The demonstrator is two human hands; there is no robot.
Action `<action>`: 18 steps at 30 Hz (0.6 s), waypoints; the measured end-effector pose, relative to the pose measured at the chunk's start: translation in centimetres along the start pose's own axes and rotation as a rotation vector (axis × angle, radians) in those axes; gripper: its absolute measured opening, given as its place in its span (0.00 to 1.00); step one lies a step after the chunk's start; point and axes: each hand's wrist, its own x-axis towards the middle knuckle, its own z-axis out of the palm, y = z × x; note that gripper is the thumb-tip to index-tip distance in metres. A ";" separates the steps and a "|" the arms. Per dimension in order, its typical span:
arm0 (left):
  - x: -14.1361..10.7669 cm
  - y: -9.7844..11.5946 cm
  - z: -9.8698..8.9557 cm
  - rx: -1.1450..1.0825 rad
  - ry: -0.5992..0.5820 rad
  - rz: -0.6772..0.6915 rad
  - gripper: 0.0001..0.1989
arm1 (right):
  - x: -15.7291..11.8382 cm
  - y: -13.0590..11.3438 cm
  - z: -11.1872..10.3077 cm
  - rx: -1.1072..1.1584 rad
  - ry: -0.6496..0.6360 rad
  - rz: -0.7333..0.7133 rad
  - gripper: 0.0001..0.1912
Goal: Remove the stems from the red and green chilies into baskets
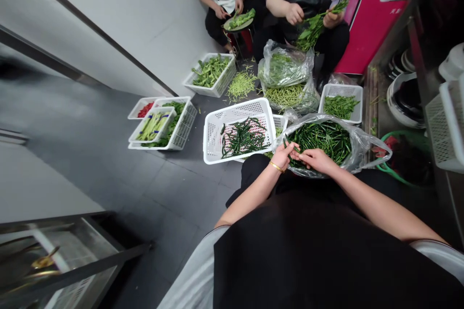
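Observation:
Long dark green chili peppers (326,139) fill an open clear plastic bag (362,147) at my knees. Over the bag's near left edge my left hand (283,155), with a gold bracelet at its wrist, is closed on green chili peppers (286,144). My right hand (315,160) meets it there, its fingertips pinched together at the end of a pepper; the fingers partly hide what lies between them. To the left, a white plastic basket (210,137) holds more green chili peppers (246,137), loosely spread over its bottom.
Two people sit opposite; one holds leafy greens (312,29), the other works over a small stool (237,26). White baskets of vegetables (212,70) stand along the wall. A bag of green stems (286,91) lies ahead. A metal shelf with dishes (406,91) borders the right.

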 end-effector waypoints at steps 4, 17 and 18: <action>-2.6 -0.1 -0.5 0.174 -0.056 0.094 0.20 | -1.9 0.1 1.1 0.031 -0.141 0.051 0.20; -5.7 3.7 -1.7 -0.059 0.126 0.032 0.11 | 0.6 -2.1 -0.4 -1.000 -0.125 0.028 0.23; -6.1 4.0 -1.9 -0.092 0.118 -0.042 0.11 | 1.0 -2.3 0.6 -0.970 -0.190 -0.053 0.21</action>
